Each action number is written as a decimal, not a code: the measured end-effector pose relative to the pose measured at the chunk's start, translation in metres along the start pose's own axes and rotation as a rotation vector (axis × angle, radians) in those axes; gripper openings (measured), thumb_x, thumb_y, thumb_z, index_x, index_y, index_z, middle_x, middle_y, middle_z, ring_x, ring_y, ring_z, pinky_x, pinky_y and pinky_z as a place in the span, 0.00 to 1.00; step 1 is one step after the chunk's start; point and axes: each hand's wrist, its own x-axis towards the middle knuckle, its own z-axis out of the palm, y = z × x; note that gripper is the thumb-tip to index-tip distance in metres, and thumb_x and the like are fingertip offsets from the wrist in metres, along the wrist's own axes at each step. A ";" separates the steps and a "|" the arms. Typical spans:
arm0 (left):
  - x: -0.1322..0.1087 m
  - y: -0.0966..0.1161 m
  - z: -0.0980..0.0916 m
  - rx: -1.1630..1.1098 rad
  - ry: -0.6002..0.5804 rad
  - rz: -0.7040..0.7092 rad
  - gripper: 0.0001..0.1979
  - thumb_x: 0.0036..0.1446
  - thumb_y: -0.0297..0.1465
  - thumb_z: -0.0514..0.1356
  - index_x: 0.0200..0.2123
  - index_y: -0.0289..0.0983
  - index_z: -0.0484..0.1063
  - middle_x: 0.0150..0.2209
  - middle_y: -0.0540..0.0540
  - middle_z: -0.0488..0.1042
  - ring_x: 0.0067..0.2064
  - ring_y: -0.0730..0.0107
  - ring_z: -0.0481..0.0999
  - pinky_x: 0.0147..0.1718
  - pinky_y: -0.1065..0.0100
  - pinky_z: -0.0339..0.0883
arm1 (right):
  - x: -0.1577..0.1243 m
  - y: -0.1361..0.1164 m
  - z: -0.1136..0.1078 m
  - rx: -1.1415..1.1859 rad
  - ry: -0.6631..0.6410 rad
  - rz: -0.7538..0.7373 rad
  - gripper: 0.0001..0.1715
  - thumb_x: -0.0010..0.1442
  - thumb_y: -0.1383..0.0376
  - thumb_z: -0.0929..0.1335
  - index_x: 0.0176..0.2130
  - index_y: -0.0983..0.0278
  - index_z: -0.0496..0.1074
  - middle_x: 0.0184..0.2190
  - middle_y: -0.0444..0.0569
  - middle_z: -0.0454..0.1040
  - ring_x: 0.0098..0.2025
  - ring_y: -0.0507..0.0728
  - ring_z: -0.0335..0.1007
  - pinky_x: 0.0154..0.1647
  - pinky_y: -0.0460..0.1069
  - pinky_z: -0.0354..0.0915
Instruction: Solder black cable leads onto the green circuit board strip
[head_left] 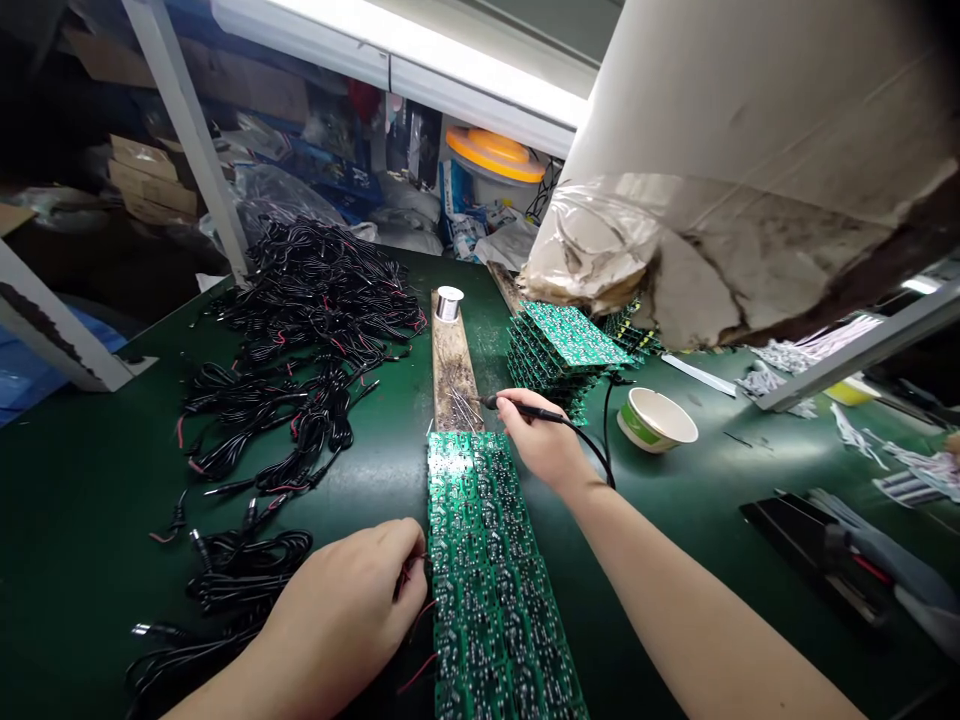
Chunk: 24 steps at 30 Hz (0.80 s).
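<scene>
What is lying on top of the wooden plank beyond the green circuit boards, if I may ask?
The worn wooden plank holds a spool of solder wire at its far end and thin metal wires at its near end; the wood beneath both is hidden.

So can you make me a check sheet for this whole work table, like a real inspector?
surface: dark green bench top, scuffed in places
job's things: long row of green circuit boards, stack of green circuit boards, solder spool on a worn wooden board
clutter: paper bowl
grips: left hand pinches red and black wire ends; right hand holds a soldering iron
cables: heap of black wires with red; soldering iron's black cord
surroundings: cardboard boxes, orange lid, large wrapped white roll
</scene>
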 end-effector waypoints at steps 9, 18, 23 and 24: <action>0.000 -0.003 0.001 0.008 -0.005 0.005 0.15 0.73 0.34 0.48 0.39 0.43 0.73 0.37 0.48 0.81 0.39 0.57 0.80 0.37 0.60 0.61 | 0.001 -0.002 -0.001 -0.023 -0.008 -0.004 0.14 0.67 0.54 0.68 0.42 0.58 0.80 0.39 0.48 0.85 0.42 0.61 0.83 0.48 0.56 0.76; 0.003 -0.003 0.001 0.015 -0.025 0.002 0.16 0.73 0.34 0.47 0.40 0.43 0.73 0.38 0.48 0.81 0.40 0.57 0.80 0.38 0.59 0.63 | 0.000 -0.007 -0.004 -0.015 0.007 -0.011 0.14 0.68 0.55 0.68 0.43 0.60 0.81 0.38 0.49 0.85 0.40 0.60 0.82 0.45 0.56 0.75; 0.003 -0.005 -0.001 0.034 -0.039 0.028 0.16 0.74 0.34 0.48 0.42 0.42 0.76 0.41 0.46 0.81 0.44 0.56 0.80 0.41 0.58 0.65 | -0.053 -0.025 -0.023 0.027 0.010 0.012 0.16 0.71 0.54 0.68 0.47 0.60 0.82 0.38 0.48 0.85 0.36 0.57 0.81 0.41 0.54 0.76; 0.004 -0.005 -0.001 0.040 -0.046 0.027 0.16 0.74 0.34 0.48 0.43 0.42 0.76 0.42 0.46 0.80 0.45 0.56 0.80 0.42 0.58 0.65 | -0.069 -0.030 -0.029 0.038 0.014 0.023 0.15 0.72 0.55 0.68 0.48 0.59 0.82 0.37 0.48 0.84 0.36 0.57 0.81 0.40 0.53 0.77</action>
